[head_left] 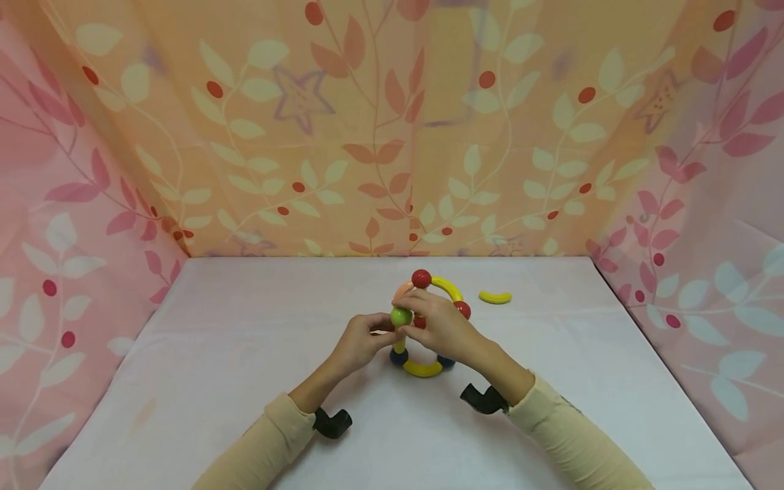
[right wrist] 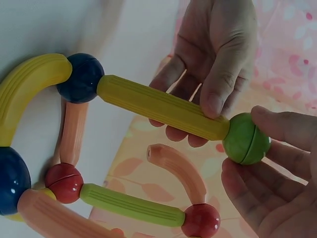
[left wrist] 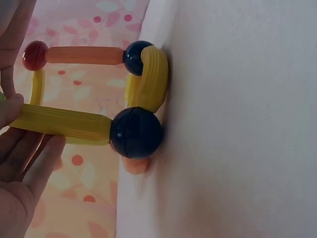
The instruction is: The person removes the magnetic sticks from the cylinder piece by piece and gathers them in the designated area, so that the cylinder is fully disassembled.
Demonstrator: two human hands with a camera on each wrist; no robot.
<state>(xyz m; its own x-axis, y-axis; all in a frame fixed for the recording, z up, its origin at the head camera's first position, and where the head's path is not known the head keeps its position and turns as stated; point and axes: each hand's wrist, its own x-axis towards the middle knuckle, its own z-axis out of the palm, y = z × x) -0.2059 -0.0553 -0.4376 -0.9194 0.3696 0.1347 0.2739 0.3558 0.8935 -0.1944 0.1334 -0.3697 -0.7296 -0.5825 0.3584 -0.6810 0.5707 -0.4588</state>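
Note:
My right hand (head_left: pixel 446 328) pinches a green ball (right wrist: pixel 246 139) between thumb and fingers. The ball sits on the end of a straight yellow rod (right wrist: pixel 161 106), which my left hand (right wrist: pixel 210 64) grips near the ball. A dark blue ball (left wrist: pixel 136 133) joins the rod's lower end to the frame standing on the table. Curved yellow pieces (head_left: pixel 422 369), orange rods (left wrist: pixel 85 55), a light green rod (right wrist: pixel 131 205) and red balls (head_left: pixel 421 278) make up the rest. One curved orange piece (right wrist: pixel 178 166) extends from a red ball, its other end loose near the yellow rod.
A loose curved yellow piece (head_left: pixel 495 298) lies behind and right of the frame on the white table (head_left: pixel 245 354). Black wrist mounts (head_left: pixel 333 423) hang under both forearms. Patterned cloth (head_left: pixel 380 136) stands along the back and both sides.

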